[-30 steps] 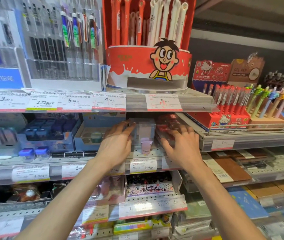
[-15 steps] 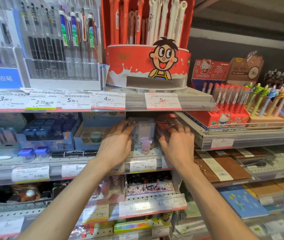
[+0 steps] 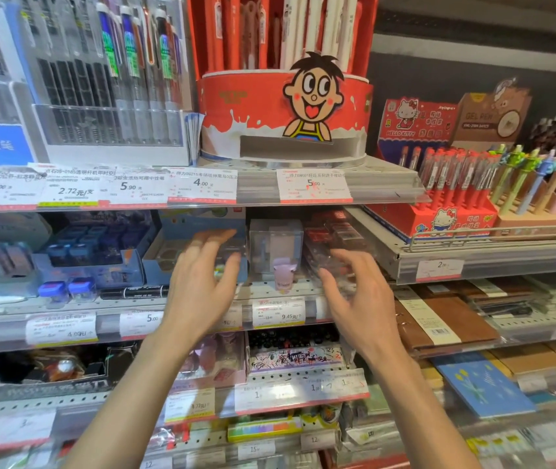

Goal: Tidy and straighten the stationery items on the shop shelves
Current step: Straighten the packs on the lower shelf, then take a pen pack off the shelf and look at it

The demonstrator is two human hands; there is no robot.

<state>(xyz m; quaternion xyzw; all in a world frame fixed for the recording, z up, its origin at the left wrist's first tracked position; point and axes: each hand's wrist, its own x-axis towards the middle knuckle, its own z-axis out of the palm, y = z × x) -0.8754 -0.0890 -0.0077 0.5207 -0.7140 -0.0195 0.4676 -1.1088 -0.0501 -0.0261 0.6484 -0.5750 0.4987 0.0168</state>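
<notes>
**Both hands loose before the clear box, second shelf**

Clear plastic box [image 3: 276, 247] – squarish, see-through walls, pale lilac and white contents blurred inside – sits on the second shelf [image 3: 134, 301] under the 5.00 price tag [image 3: 314, 186]. A small lilac cup-shaped piece [image 3: 283, 275] stands at its 6 o'clock, right at the shelf lip.

Left hand [image 3: 202, 282] at the box's 8 o'clock: fingers spread and relaxed, grasping nothing, fingertips near the box's left wall but apart from it. Right hand [image 3: 354, 296] at 4 o'clock: fingers loosely bent, released, nothing in the palm – its fingertips overlap a stack of clear packets with red inserts [image 3: 334, 238]; contact cannot be told through blur.

At the box's 12 o'clock, one shelf up, a red round pen display with a cartoon boy [image 3: 283, 116]. At 9 o'clock, a blue tray [image 3: 93, 262] of small blue items and a black marker [image 3: 134, 292] lying flat. At 3 o'clock, brown notebooks [image 3: 449, 319].
</notes>
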